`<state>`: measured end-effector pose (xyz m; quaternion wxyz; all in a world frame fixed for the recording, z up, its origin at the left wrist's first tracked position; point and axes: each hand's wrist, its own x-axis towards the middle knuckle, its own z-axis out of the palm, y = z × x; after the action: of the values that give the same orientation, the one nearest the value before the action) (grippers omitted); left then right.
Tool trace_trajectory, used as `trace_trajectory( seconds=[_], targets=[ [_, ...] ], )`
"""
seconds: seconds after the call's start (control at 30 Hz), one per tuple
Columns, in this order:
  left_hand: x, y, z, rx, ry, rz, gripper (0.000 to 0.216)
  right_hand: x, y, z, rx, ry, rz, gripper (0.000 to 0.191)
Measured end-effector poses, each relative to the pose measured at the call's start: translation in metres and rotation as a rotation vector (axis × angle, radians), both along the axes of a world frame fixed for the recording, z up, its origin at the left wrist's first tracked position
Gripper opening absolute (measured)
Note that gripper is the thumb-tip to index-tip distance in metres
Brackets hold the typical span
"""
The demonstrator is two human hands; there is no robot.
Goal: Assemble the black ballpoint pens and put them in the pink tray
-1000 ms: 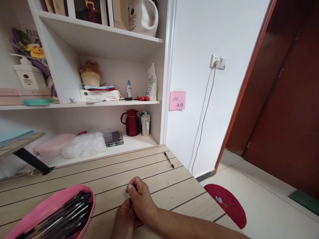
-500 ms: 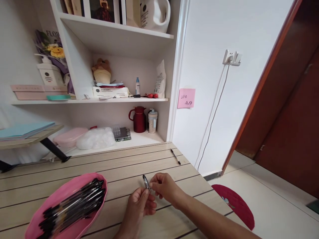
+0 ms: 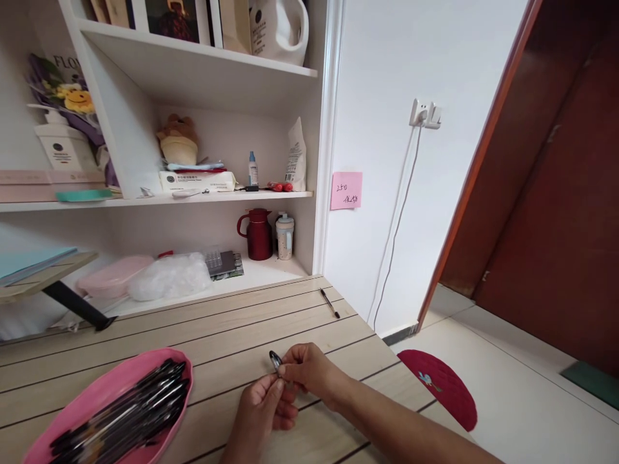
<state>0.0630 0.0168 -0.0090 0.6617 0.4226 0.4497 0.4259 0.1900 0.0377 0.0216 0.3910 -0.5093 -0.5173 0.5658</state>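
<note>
Both hands (image 3: 309, 370) half curled, pinching one pen (image 3: 275, 359)

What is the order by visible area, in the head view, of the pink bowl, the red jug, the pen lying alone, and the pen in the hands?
1. Pink bowl
2. Red jug
Smallest, unranked: lying pen and held pen, which is partly hidden.

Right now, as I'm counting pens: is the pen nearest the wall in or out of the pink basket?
Out: that pen lies on the tabletop, well apart from the pink basket.
</note>
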Motion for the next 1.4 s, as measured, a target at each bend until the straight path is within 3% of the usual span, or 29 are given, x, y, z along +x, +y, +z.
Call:
trace_trajectory(
  seconds=[0.13, 0.23, 0.33, 0.47, 0.77, 1.4],
  targets=[
    [0.0, 0.003, -0.004, -0.058, 0.0, 0.07, 0.041, 0.023, 0.03, 0.003, 0.105, -0.232, -0.047, 0.014],
    [0.0, 0.006, -0.007, -0.073, 0.005, 0.083, 0.041, 0.065, 0.069, 0.017, 0.161, -0.713, -0.212, 0.015],
    [0.0, 0.008, -0.01, -0.078, 0.01, 0.067, 0.04, 0.11, 0.104, 0.028, 0.117, -0.891, -0.326, 0.014],
    [0.001, 0.009, -0.012, -0.088, -0.002, 0.058, 0.037, 0.142, 0.132, 0.021, 0.03, -1.051, -0.412, 0.013],
    [0.005, 0.004, -0.01, -0.06, -0.021, 0.089, 0.03, 0.149, 0.155, -0.008, -0.051, -1.171, -0.429, 0.014],
    [0.0, 0.011, -0.018, -0.091, -0.019, 0.037, 0.039, 0.172, 0.159, -0.015, -0.039, -1.079, -0.485, 0.016]
  ],
)
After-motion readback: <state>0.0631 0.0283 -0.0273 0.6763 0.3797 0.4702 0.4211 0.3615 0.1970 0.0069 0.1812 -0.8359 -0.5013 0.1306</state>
